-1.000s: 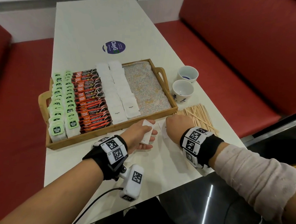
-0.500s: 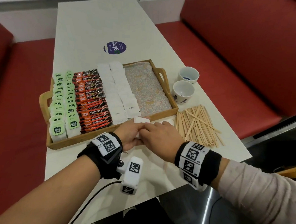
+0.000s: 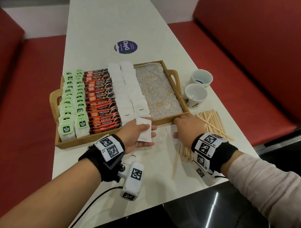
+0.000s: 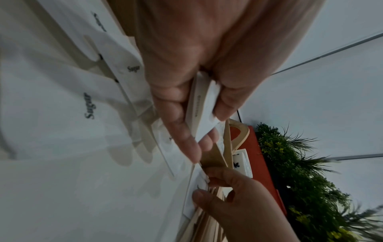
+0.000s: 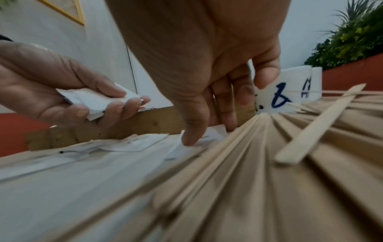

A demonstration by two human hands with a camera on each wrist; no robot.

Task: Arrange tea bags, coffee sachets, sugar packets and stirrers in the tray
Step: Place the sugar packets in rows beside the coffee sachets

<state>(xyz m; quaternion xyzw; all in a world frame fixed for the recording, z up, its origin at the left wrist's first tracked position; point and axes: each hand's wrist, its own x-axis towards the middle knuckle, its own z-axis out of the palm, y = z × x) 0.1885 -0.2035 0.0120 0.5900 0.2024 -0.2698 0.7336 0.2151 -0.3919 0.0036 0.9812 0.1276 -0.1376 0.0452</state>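
While the left hand (image 3: 137,135) pinches a small stack of sugar packets (image 3: 144,130) between thumb and curled fingers at the wooden tray's (image 3: 184,99) near rim, the right hand (image 3: 188,127) presses straight fingertips on a loose packet (image 5: 186,147) lying on the tabletop (image 3: 105,20) beside the stirrers (image 3: 212,121), its grip closed on nothing. Tea bags (image 3: 73,101), coffee sachets (image 3: 100,98) and sugar rows (image 3: 128,92) fill the tray's left half.

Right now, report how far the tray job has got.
Done: tea bags, coffee sachets and two rows of sugar packets fill the left part of the tray.
In hand: the left hand holds a few sugar packets; the right hand fingers another packet on the table.
Left: loose packets and all the stirrers, still outside; the tray's right section is bare.
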